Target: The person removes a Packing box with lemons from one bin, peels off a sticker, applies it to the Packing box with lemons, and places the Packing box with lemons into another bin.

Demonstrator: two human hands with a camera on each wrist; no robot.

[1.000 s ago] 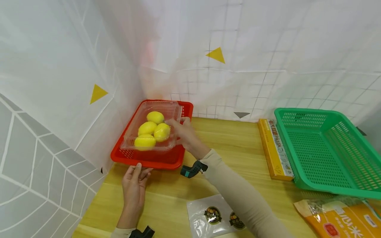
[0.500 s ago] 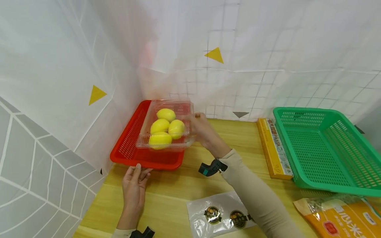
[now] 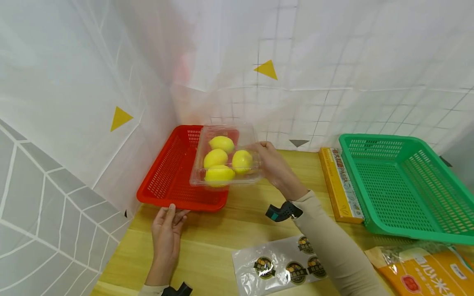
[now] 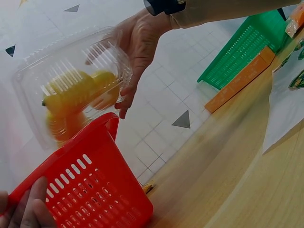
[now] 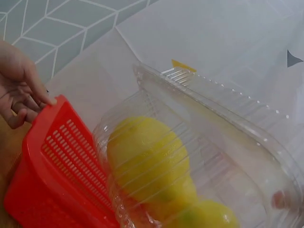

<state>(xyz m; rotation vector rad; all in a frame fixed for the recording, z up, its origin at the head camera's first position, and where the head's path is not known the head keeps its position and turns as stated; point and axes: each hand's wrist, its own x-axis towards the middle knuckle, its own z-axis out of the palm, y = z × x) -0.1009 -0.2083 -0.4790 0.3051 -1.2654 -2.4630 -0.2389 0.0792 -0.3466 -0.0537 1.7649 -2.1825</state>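
Several yellow lemons (image 3: 219, 174) lie inside a clear plastic clamshell box (image 3: 246, 133), which looks closed. My right hand (image 3: 277, 167) grips the box by its right side and holds it up over the right part of a red plastic basket (image 3: 200, 205). At the basket's near rim, my left hand (image 3: 166, 240) pinches the edge between thumb and fingers. The left wrist view shows the box (image 4: 33, 90) tilted above the basket's rim. Through the slotted basket wall (image 5: 71, 147) in the right wrist view, no other contents can be made out.
A green basket (image 3: 374, 224) stands at the right, with a yellow pasta box (image 3: 338, 185) along its left side. An orange food packet (image 3: 422, 271) lies in front of it. Clear film with round labels (image 3: 266, 267) lies near the table's front. Walls border the left and back.
My right hand has carried the box of lemons rightward, from over the middle of the red basket to its right side. The left hand stays on the rim.
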